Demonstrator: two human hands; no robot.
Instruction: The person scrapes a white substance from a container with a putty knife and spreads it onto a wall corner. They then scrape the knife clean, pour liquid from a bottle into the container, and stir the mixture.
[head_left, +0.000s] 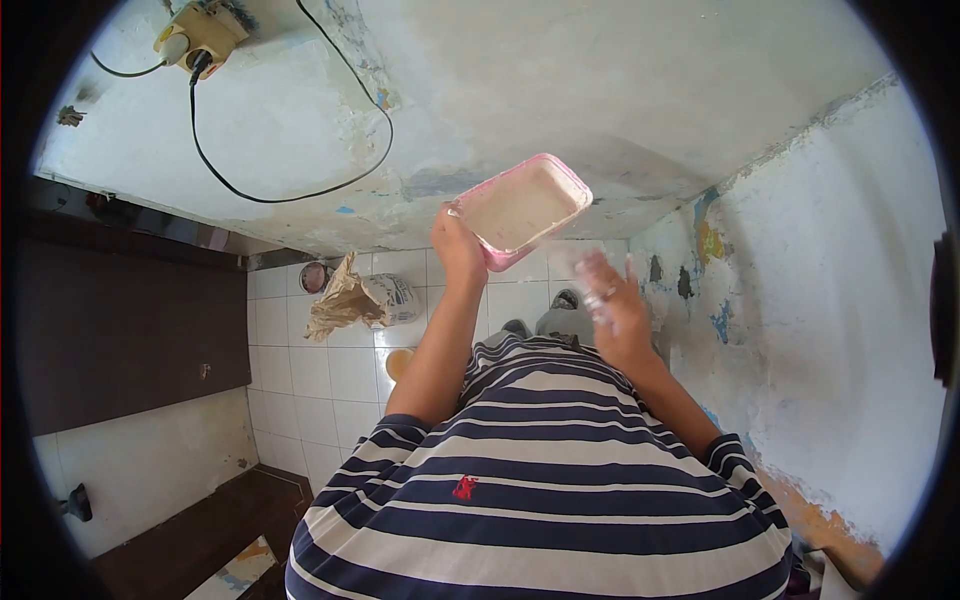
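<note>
Striped shirt [540, 500] nearest, left hand [457, 243] gripping pink tub [522, 208], right hand [612, 300] blurred, grip unclear, just below tub

Room under renovation, patchy peeling plaster wall [560, 90] at 12 o'clock, white floor tiles [330, 370] at 8 o'clock, torn sack [345, 298], loose socket [200, 35] at 11 o'clock

Below you, a white tiled floor [300, 380] carries a torn paper sack [345, 295] leaning against a white bag [397, 298]. A small round tin [314, 277] and an orange-rimmed bowl [398, 362] sit nearby on the tiles.
</note>
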